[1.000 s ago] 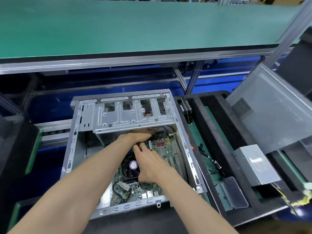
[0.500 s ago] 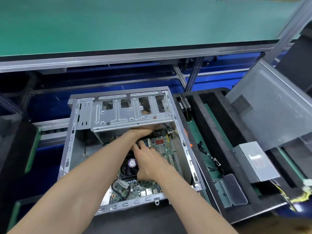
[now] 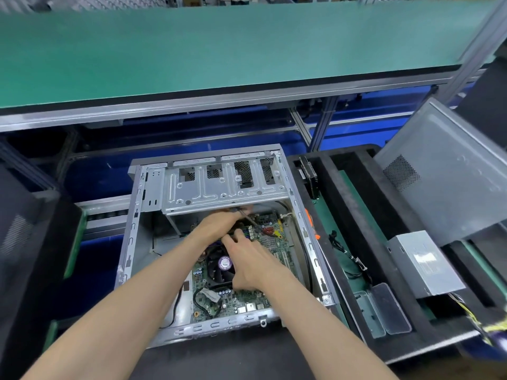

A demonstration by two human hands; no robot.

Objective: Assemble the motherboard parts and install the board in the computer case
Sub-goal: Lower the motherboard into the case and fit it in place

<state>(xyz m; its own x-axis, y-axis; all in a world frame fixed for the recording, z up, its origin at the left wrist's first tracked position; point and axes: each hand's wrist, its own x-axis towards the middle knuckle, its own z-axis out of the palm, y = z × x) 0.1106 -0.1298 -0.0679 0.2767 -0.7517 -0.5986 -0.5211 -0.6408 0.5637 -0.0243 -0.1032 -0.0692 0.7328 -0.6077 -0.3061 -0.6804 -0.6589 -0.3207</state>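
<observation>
Item 1, computer case (image 3: 131,242): lying open-side-up at the left-centre of the bench, its long axis running away from the person. It is holding the motherboard (image 3: 271,239), which is lying flat on the case floor with the black cooler fan (image 3: 220,270) sitting on its near half.

Item 2, drive cage (image 3: 219,187): spanning the far end of the case and overhanging the far edge of the board.

Item 3, left hand (image 3: 216,226): reaching in under the cage lip, fingers curling round a thin dark tool or cable (image 3: 248,216) (which of the two cannot be told) slanting down to the right toward the red connectors (image 3: 268,230).

Item 4, right hand (image 3: 252,266): resting over the fan, fingers curling down toward the board just near of the left hand; whether it is pinching anything cannot be told.

Judgement: the work point is lying ahead of both hands, at the board's far right corner; the left hand is nearer.

Item 5, black foam tray (image 3: 337,204): lying right of the case, holding loose black cables (image 3: 354,259) and two clear plastic boxes (image 3: 384,311).

Item 6, power supply (image 3: 425,261): sitting at the tray's right, its coloured wires trailing off. A grey side panel (image 3: 452,171) is leaning beyond it.
</observation>
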